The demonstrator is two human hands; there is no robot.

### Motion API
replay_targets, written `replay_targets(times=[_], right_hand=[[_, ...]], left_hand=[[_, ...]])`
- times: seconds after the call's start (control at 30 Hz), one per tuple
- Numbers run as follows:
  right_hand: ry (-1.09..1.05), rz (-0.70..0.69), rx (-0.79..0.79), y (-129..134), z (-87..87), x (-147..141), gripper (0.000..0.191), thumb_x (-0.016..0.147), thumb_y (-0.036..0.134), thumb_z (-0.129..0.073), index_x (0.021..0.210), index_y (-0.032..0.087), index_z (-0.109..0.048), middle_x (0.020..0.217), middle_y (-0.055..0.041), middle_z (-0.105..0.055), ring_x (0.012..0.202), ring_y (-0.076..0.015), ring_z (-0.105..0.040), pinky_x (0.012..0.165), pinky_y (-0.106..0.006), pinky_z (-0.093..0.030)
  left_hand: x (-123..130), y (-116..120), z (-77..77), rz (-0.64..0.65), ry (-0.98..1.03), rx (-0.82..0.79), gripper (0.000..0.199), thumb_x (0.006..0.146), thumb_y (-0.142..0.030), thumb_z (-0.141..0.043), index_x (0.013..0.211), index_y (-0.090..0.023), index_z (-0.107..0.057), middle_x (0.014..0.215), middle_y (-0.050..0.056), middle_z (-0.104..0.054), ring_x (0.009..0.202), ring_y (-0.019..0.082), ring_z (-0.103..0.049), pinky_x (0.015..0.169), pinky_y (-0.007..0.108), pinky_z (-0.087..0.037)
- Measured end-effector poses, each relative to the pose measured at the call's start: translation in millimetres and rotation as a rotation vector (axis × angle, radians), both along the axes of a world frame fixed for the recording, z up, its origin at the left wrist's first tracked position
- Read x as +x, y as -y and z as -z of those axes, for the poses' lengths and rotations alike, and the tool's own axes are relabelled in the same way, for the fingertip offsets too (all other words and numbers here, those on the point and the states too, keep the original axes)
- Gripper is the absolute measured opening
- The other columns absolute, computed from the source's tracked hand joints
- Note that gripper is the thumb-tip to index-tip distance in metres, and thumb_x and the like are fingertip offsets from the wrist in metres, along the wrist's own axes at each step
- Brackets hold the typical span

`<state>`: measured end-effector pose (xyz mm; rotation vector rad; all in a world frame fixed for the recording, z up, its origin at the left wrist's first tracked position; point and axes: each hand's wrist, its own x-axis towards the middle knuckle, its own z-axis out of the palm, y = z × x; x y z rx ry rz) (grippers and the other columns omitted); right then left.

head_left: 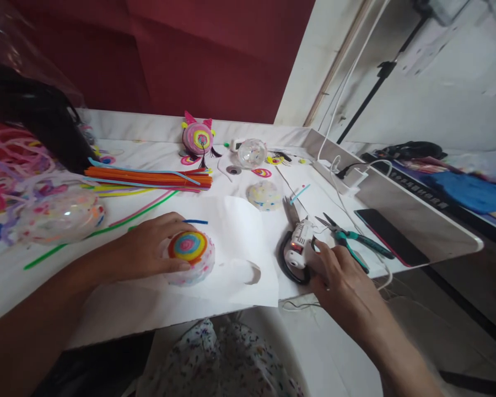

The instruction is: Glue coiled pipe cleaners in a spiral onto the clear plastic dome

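My left hand [146,245] is closed around the side of a clear, speckled plastic ball [202,267]. A coiled disc [187,245] of pink, blue, yellow, red and orange pipe cleaner lies on top of the ball, beside my thumb. On the right, my right hand [345,278] grips the handle of a white hot glue gun [301,240], whose nozzle points away from me. Black-handled scissors [284,256] lie under and beside the gun. White paper [240,237] is spread beneath the ball, and a short blue pipe cleaner piece [196,221] is near my left fingers.
Pliers [347,234] and a phone [391,237] lie right of the gun. Pipe cleaners [149,177] are bundled at left, near another clear ball [62,215]. A decorated pink ball [198,138] stands at the back. A white cable [343,201] runs from a power strip [334,179].
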<state>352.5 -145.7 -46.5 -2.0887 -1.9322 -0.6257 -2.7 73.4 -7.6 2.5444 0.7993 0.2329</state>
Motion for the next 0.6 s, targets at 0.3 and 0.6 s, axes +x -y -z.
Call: replay_targets(times=[0.3, 0.6], right_hand=[[-0.097, 0.016, 0.039, 3, 16.3, 2, 0.051, 0.088, 0.008, -0.052, 0.137, 0.019, -0.051, 0.119, -0.0165, -0.060, 0.086, -0.0294, -0.073, 0.069, -0.044, -0.065], [-0.348, 0.098, 0.248, 22, -14.3, 0, 0.039, 0.095, 0.028, -0.062, 0.134, 0.025, -0.066, 0.118, -0.0152, -0.062, 0.101, -0.0333, -0.070, 0.077, -0.045, -0.062]], left_hand=[[3, 4, -8.6, 0.009, -0.027, -0.044, 0.060, 0.084, -0.070, -0.072, 0.126, -0.028, -0.072, 0.122, 0.008, -0.070, 0.110, 0.034, -0.068, 0.095, 0.044, -0.054], [6, 7, -13.0, -0.006, -0.016, -0.061, 0.056, 0.083, -0.065, -0.073, 0.125, -0.030, -0.071, 0.123, 0.008, -0.070, 0.111, 0.034, -0.066, 0.097, 0.046, -0.053]])
